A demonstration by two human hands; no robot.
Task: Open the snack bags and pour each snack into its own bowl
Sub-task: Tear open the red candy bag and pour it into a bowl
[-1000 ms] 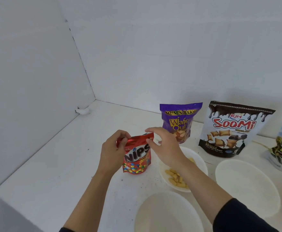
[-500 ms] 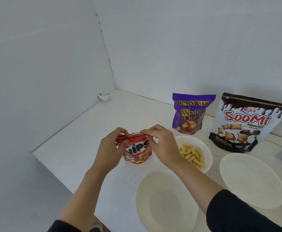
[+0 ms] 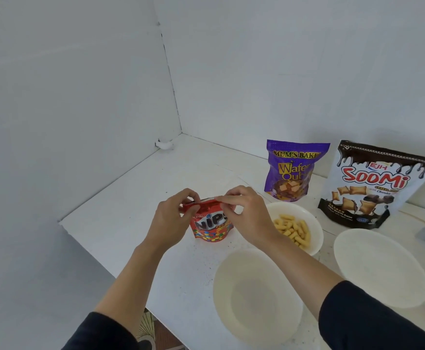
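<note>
Both hands pinched the top edge of the red Nips bag [image 3: 211, 227], which stood on the white table [image 3: 130, 213]: the left hand [image 3: 173, 218] at its left corner, the right hand [image 3: 249, 213] at its right, fingers curled. An empty bowl [image 3: 256, 296] sat nearer.

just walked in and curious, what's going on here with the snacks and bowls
A person's left grip and right grip pinch the top strip of the red Nips bag, standing on the table, to open it. The far bowl holds yellow snack sticks; the near bowl and the right-hand bowl hold nothing. The purple wafer bag and the Soomi bag stand upright behind.
</note>
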